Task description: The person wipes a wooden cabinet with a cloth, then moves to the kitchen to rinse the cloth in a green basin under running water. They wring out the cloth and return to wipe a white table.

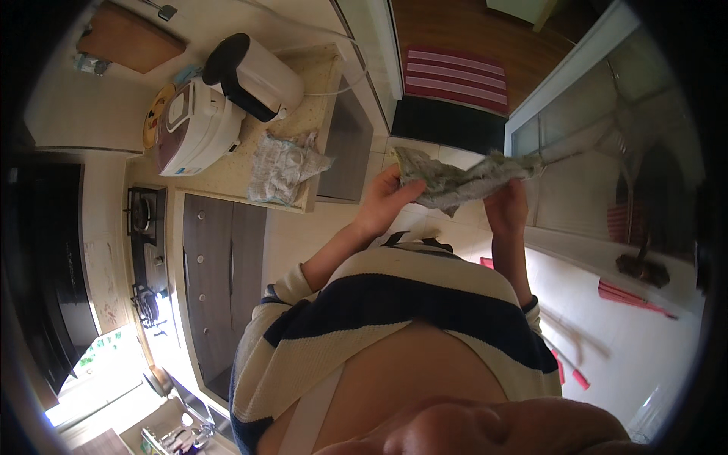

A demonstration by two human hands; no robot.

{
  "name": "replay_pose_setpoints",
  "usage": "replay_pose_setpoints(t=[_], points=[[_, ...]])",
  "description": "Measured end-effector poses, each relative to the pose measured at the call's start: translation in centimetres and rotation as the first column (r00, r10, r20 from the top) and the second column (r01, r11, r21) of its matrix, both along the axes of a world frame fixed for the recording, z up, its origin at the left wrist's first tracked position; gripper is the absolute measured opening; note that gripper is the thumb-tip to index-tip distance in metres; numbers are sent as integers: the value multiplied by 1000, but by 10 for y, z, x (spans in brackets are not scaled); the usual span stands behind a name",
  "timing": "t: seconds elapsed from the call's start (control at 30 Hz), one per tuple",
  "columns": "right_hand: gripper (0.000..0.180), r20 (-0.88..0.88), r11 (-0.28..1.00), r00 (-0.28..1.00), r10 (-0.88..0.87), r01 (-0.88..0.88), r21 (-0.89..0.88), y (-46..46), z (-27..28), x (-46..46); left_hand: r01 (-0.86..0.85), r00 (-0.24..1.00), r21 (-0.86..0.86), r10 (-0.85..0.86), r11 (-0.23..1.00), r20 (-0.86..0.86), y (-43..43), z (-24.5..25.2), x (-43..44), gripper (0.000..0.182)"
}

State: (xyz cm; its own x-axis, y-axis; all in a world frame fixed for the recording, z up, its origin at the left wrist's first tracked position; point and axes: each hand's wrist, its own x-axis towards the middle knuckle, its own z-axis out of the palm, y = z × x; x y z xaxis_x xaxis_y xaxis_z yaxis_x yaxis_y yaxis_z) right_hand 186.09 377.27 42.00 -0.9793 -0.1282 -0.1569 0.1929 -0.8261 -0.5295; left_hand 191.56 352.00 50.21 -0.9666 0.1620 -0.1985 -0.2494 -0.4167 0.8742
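A worn grey-green cloth (449, 182) is stretched loosely between my two hands, in front of my body. My left hand (389, 199) pinches its left end, with the thumb lying on top. At the other end, my right hand (508, 207) grips the cloth from below, and its fingers are partly hidden. The cloth sags and bunches in the middle, above the tiled floor. To the left of my left hand, a crumpled whitish checked cloth (287, 168) lies on the corner of the speckled countertop (227, 190).
A white rice cooker (199, 128) and an electric kettle (267, 77) with a black handle stand on the counter. A gas stove (147, 227) is farther left. On my right is a glass sliding door (580, 170). A red striped mat (455, 79) lies beyond the doorway.
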Motion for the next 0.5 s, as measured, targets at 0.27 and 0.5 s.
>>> replay_pose_setpoints(t=[0.27,0.5], points=[[30,10,978,999,50,-47,-204,39,-25,-51,-581,814,-813,-32,-40,-581,-110,-46,-11,62],[31,355,958,912,-207,115,262,38,3,-100,-196,780,-981,607,7,-151,-261,-137,0,58]])
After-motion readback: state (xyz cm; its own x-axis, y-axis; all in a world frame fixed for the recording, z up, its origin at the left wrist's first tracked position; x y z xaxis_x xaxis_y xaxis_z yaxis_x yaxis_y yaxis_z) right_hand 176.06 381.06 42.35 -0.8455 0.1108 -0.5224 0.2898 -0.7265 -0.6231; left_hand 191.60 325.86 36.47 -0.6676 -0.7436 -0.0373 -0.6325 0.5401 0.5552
